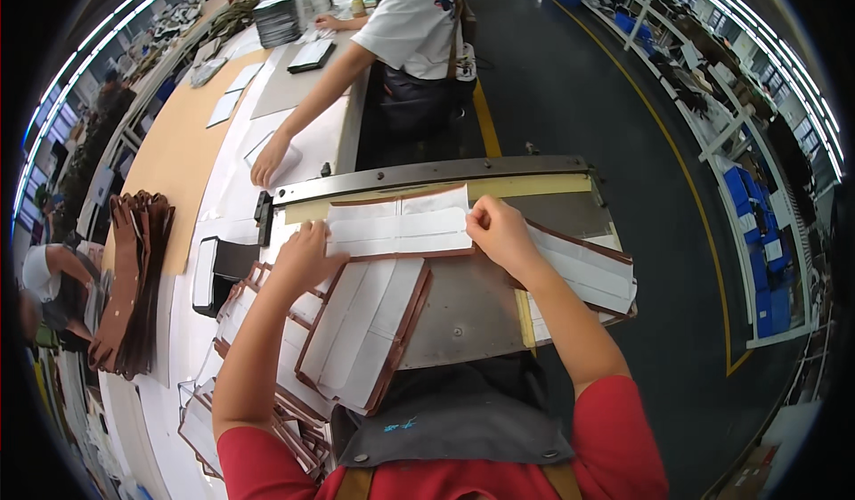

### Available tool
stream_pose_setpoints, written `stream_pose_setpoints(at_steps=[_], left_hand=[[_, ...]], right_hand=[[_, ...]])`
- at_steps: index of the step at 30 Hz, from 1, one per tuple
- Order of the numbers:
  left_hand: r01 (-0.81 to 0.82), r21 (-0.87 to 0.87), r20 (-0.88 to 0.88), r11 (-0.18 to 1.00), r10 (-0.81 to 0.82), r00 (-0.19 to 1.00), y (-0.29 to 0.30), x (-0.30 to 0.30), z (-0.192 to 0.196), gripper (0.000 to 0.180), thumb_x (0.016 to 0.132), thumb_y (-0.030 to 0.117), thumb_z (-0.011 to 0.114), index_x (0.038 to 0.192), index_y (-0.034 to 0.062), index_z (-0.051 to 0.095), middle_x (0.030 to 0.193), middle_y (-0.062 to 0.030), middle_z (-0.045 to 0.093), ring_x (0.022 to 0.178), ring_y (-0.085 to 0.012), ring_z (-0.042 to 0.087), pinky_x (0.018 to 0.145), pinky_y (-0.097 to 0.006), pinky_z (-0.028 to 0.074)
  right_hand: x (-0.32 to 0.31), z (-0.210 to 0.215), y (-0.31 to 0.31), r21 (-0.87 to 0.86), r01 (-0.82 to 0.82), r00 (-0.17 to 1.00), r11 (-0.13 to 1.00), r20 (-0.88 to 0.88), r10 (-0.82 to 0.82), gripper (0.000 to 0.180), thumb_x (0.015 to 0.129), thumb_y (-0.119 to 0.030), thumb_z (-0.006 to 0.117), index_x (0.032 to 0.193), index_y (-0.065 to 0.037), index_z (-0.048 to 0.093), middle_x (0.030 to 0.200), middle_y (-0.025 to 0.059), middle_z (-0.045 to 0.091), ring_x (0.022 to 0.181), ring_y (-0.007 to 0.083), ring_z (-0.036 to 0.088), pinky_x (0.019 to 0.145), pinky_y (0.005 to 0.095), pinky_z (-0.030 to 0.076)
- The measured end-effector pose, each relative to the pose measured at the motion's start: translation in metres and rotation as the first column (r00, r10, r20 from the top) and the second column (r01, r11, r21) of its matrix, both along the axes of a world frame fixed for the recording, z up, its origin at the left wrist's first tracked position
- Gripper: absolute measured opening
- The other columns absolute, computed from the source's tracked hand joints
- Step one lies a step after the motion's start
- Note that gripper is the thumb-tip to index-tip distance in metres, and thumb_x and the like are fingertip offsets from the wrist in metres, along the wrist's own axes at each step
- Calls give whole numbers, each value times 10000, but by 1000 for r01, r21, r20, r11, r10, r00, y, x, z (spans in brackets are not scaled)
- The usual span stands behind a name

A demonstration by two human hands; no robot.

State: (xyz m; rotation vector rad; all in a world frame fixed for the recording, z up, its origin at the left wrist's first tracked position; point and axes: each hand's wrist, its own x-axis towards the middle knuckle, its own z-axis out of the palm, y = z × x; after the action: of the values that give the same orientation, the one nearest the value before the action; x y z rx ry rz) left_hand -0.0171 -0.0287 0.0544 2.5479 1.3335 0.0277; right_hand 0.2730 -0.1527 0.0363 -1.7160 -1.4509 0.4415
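Stretched out between my hands is a brown leather panel (398, 226) with a white lining facing up and brown edges. My left hand (305, 258) grips its left end, thumb near the lower corner. At the opposite end, my right hand (504, 237) pinches the edge, fingers curled in. The panel lies just in front of a long metal bar (427, 176) fixed across a grey metal work plate (463, 322). Similar lined panels (365, 322) are piled by my left forearm, and another stack of panels (583, 273) sits beyond my right wrist, partly hidden by it.
Across the white table a co-worker's hand (271, 160) reaches down near the bar's left end. Brown leather pieces (134, 286) lie stacked at the left, with a black box (223, 273) closer in. Shelving with blue bins (757, 242) lines the right side.
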Motion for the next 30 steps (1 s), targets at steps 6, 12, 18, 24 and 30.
stream_pose_setpoints(at_steps=[6,12,18,24,30], left_hand=[[-29,-218,235,976,81,969,-36,2,-10,478,752,153,701,1163,15,501,959,-132,586,811,-231,614,698,-327,496],[-78,-440,353,894,253,901,-27,2,-12,257,788,43,579,1033,-34,568,810,-121,621,728,-182,582,645,-311,483],[75,-285,484,956,76,872,-27,21,34,214,785,106,615,949,-30,637,770,-69,589,708,-141,519,658,-287,445],[288,-79,506,954,-211,836,-25,63,60,154,811,108,591,908,4,651,819,-103,575,745,-207,551,693,-304,449],[167,342,423,925,-310,852,-16,56,52,186,789,151,638,948,61,601,944,-121,558,905,-299,540,775,-392,421]], right_hand=[[58,38,-104,254,220,913,942,-393,-107,68,886,-20,532,906,-64,485,824,-19,490,688,36,471,605,164,398],[135,14,-211,150,463,802,874,-491,-341,80,872,-28,569,897,-41,494,886,16,508,831,87,510,765,231,421],[94,18,-176,294,448,677,844,505,-535,87,841,-50,594,825,1,526,1000,122,543,951,290,540,864,390,415],[-9,44,-36,130,-82,989,988,-109,97,272,822,-164,667,1043,-33,581,857,65,601,704,136,524,658,271,443],[-8,31,38,-92,-204,915,975,-372,157,147,844,-126,612,874,17,594,621,-36,481,594,53,416,547,240,339]])
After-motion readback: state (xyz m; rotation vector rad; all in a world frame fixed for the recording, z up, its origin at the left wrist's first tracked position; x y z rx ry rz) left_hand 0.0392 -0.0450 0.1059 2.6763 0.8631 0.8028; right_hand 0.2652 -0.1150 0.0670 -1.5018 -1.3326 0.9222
